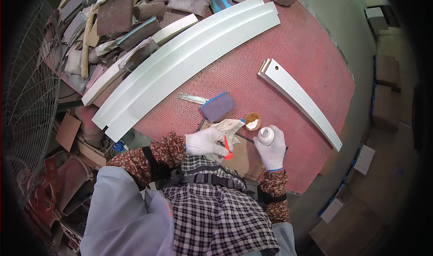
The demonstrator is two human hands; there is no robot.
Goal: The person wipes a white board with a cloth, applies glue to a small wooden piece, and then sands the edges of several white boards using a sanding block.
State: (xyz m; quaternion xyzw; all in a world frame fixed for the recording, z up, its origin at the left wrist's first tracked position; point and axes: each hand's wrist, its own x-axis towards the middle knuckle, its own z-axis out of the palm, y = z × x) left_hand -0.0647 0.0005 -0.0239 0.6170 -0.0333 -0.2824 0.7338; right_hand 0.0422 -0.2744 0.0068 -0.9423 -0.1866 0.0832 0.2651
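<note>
My left hand, in a white knit glove, pinches a red pointed nozzle cap near my waist. In my gloved right hand is a white plastic bottle, its round top facing up. Just beyond the bottle sits a small round tub with white paste inside. A cream cloth lies beyond my left fingers, partly over a brown board. Farther off are a purple sanding block with a blue edge and a flat metal strip.
A long curved white panel crosses the red mesh-covered table. Slim curved white pieces lie at right. Sanding pads and wood scraps are heaped at far left, beside a wire fan guard. Brown stacks stand at right.
</note>
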